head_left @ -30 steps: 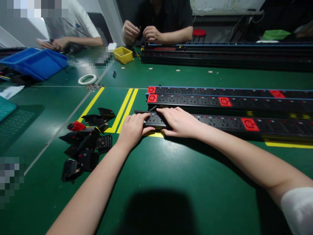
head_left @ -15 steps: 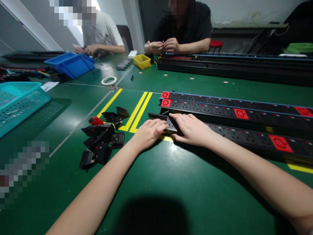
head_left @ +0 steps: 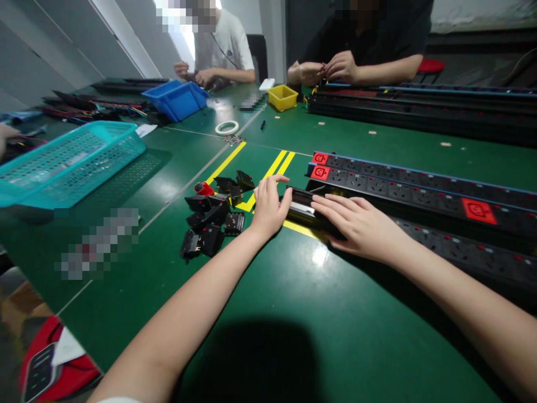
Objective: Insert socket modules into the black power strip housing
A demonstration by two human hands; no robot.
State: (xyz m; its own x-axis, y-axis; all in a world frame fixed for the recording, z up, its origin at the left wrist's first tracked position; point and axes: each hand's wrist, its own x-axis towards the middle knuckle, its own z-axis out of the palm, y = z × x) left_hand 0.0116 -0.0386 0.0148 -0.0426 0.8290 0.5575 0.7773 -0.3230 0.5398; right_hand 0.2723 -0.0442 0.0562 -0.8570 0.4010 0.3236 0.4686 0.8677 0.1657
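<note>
The nearest black power strip (head_left: 444, 246) runs out to the right, and its left end shows an uncovered channel (head_left: 302, 208) with a bright glint inside. My left hand (head_left: 268, 208) is at that end, thumb touching the strip's edge and fingers apart, with nothing visible in it. Across the strip lies my right hand (head_left: 363, 225), its fingers over the top and thumb on the near side. Whatever is under those fingers is hidden. Beside my left hand is a pile of loose black socket modules (head_left: 210, 215) with one red piece (head_left: 203, 188).
Two more power strips (head_left: 377, 182) with red sockets lie behind. A teal basket (head_left: 138, 146), blue bin (head_left: 176, 103), yellow box (head_left: 282, 98) and tape roll (head_left: 227, 128) stand on the green table (head_left: 268, 336). Two people work opposite; a red stool (head_left: 59, 358) is at lower left.
My view has swung left. My left hand has come off the socket module and opened at the strip's end. My right hand has flattened over the strip, and the module no longer shows.
</note>
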